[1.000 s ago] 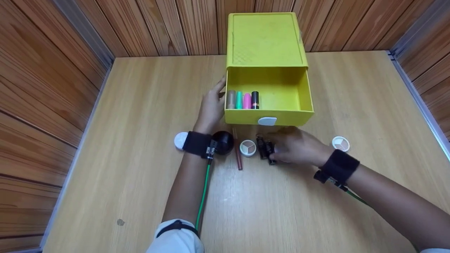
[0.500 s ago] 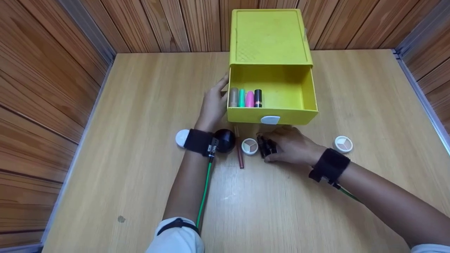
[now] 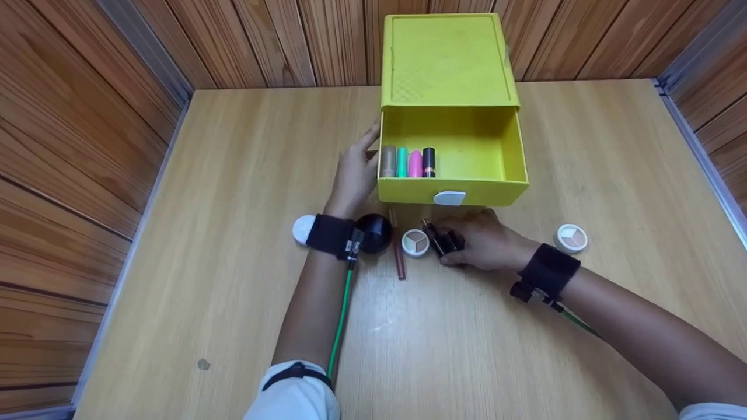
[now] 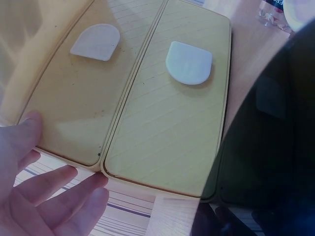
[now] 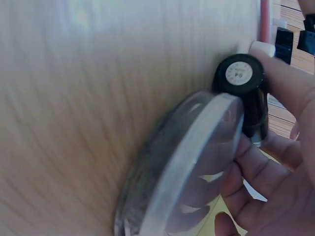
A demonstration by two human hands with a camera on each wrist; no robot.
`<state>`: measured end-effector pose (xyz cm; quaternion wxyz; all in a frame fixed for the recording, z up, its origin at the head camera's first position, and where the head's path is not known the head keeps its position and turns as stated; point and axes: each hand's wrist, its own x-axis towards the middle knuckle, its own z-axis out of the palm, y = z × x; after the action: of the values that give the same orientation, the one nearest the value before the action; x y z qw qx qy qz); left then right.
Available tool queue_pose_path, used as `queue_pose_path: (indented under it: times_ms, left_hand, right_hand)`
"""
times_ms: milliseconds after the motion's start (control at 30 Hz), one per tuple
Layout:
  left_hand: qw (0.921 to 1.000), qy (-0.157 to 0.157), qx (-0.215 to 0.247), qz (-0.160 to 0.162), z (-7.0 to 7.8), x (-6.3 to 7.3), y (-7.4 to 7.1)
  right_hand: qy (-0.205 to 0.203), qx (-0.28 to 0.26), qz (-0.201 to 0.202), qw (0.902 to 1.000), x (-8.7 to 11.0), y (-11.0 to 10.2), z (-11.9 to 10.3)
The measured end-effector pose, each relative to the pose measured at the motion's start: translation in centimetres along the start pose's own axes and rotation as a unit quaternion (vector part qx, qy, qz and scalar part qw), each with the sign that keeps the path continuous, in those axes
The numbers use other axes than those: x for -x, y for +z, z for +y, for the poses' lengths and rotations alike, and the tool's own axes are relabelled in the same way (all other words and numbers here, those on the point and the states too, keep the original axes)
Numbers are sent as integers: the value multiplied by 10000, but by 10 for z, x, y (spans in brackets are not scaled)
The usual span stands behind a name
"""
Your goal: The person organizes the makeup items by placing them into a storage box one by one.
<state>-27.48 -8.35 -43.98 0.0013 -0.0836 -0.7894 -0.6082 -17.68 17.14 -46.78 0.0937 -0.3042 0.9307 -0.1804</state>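
Observation:
My right hand [image 3: 481, 239] grips a black lipstick tube [image 5: 239, 96] between thumb and fingers, just in front of the drawer; its round end sticker faces the right wrist camera. A second black tube [image 3: 432, 236] leans beside it at the fingertips. My left hand [image 3: 353, 175] rests along the left side of the yellow drawer box [image 3: 449, 61], its fingers extended. The left wrist view has the thumb at the drawer front's edge, with fingers [image 4: 81, 209] spread beside it. The pulled-out drawer [image 3: 484, 189] holds brown, green, pink and black tubes along its left wall.
A round three-part palette [image 3: 415, 243] and a reddish-brown pencil [image 3: 398, 251] lie left of the tubes. Beside my left wrist are a shiny black round object [image 3: 374, 233] and a white disc [image 3: 303, 229]. Another palette [image 3: 571, 238] lies far right. Wooden walls [image 3: 338, 44] enclose the table.
My right hand's fingers have closed in round the black tubes. The left tube now tilts, its top shifted left. My left hand stays at the box.

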Motion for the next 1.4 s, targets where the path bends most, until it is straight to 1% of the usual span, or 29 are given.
queue_pose_path:
  times_ms: [133, 233, 333, 400, 467, 533, 633, 700, 800, 900, 1000, 1067, 1233, 1333, 1400]
  left_hand:
    - [9999, 95, -62, 52, -1, 0, 0]
    - [9999, 121, 28, 57, 0, 0, 0]
    - [9999, 44, 163, 33, 1, 1, 1]
    - [9997, -16, 235, 19, 1, 1, 1]
    - [9997, -69, 239, 9, 2, 2, 1]
    - [9996, -104, 250, 8, 2, 2, 1]
    - [9993, -124, 339, 11, 2, 1, 1]
    - [9987, -150, 480, -17, 2, 1, 2]
    - [9974, -251, 670, -67, 2, 2, 2]
    - [9975, -250, 653, -59, 2, 2, 1]
    - [9974, -262, 669, -42, 2, 2, 1]
    - [9986, -152, 505, 5, 1, 1, 1]
    - [10000, 51, 53, 49, 1, 1, 0]
    - [10000, -11, 9, -4, 2, 2, 0]
    - [10000, -1, -2, -1, 3, 1, 0]
  right_hand:
    - [-281, -128, 340, 9989, 6, -2, -2]
    - [-441, -193, 530, 9974, 13, -4, -6]
    - [-438, -165, 583, 9972, 21, -8, -14]
    - [-522, -122, 588, 9968, 26, -10, -20]
    - [-714, -76, 639, 9954, 31, -13, -26]
    - [-996, -16, 718, 9924, 36, -16, -33]
    - [-1385, 135, 882, 9863, 42, -24, -45]
    - [-1619, 217, 1049, 9810, 45, -30, -53]
    - [-1879, 212, 1326, 9730, 46, -39, -66]
    - [-2091, 194, 1615, 9643, 46, -48, -75]
    - [-2221, 171, 1841, 9573, 45, -59, -83]
    - [-2248, 155, 1987, 9538, 44, -66, -87]
    - [-2227, 74, 2567, 9405, 43, -85, -96]
    - [-2181, -19, 2856, 9332, 41, -95, -98]
    - [-2134, -172, 2941, 9315, 38, -102, -99]
